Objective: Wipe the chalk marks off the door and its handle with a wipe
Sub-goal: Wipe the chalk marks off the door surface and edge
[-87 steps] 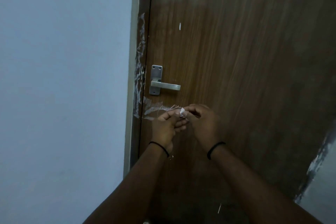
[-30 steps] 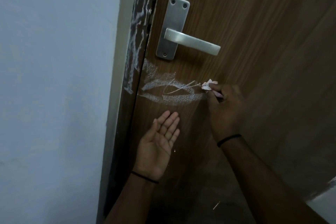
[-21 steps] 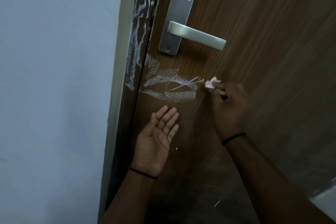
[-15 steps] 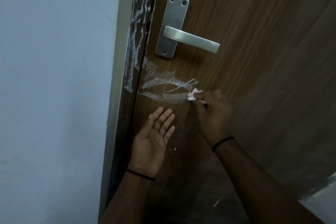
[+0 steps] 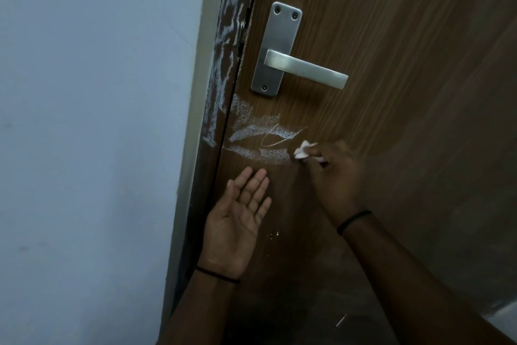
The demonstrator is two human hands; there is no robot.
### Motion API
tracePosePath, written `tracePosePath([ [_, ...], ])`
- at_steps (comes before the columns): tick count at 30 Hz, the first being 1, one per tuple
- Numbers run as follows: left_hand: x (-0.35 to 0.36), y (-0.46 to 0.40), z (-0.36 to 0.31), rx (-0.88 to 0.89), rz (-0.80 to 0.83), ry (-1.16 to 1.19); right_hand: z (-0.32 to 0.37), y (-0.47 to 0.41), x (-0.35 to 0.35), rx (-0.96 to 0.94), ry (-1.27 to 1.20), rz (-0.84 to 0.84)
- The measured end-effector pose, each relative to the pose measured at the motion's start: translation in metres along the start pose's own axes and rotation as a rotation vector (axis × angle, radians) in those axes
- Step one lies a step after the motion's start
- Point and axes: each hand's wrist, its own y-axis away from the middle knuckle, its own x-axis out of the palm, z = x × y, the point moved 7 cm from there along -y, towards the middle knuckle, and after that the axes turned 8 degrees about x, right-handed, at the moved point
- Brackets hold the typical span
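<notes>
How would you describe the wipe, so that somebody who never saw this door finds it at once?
Start at the metal handle on the brown door. Below it lies a white chalk patch. At the patch's right end, the right hand pinches the wipe: a small crumpled white wad, solid, not powdery like the chalk.

A plain pale blue-grey wall fills the view from 7 to 11 o'clock, meeting a cream strip of door frame that runs top to bottom. Light is dim and even. At 4 o'clock a pale patch of floor shows.
</notes>
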Motion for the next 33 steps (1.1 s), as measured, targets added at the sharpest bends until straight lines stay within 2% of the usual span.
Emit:
tracePosePath([
  [4,-0.002,0.000,-0.004,0.006,0.002,-0.008,0.017,-0.014,-0.010,-0.008,-0.012,-0.153],
  [9,-0.002,0.001,-0.003,0.000,0.004,-0.009,0.015,0.007,0.009,-0.005,0.030,0.044],
  [12,-0.007,0.001,-0.005,-0.001,-0.008,-0.006,0.005,0.001,-0.010,0.044,-0.052,-0.083],
  [15,-0.005,0.001,-0.005,0.003,0.002,-0.020,0.018,-0.012,-0.012,0.009,-0.027,-0.183],
  [19,-0.003,0.001,-0.005,0.011,0.007,-0.026,0.032,0.001,0.022,-0.082,0.079,0.081],
  [20,-0.003,0.001,-0.006,0.012,0.006,-0.023,0.029,0.005,0.022,-0.078,0.089,0.083],
  [24,-0.006,0.001,-0.011,0.019,-0.006,0.009,0.023,-0.005,-0.007,-0.023,-0.001,-0.142],
  [26,-0.004,0.001,-0.012,0.020,-0.001,0.009,0.028,-0.012,-0.006,-0.027,-0.002,-0.178],
  [28,-0.002,0.002,-0.012,0.023,0.002,0.012,0.036,-0.010,0.011,-0.080,0.011,-0.082],
  [31,0.000,0.005,-0.014,0.030,0.006,0.007,0.027,0.013,0.040,-0.129,0.098,0.172],
  [33,-0.002,0.005,-0.016,0.030,-0.002,0.016,0.012,0.021,0.034,-0.100,0.095,0.150],
])
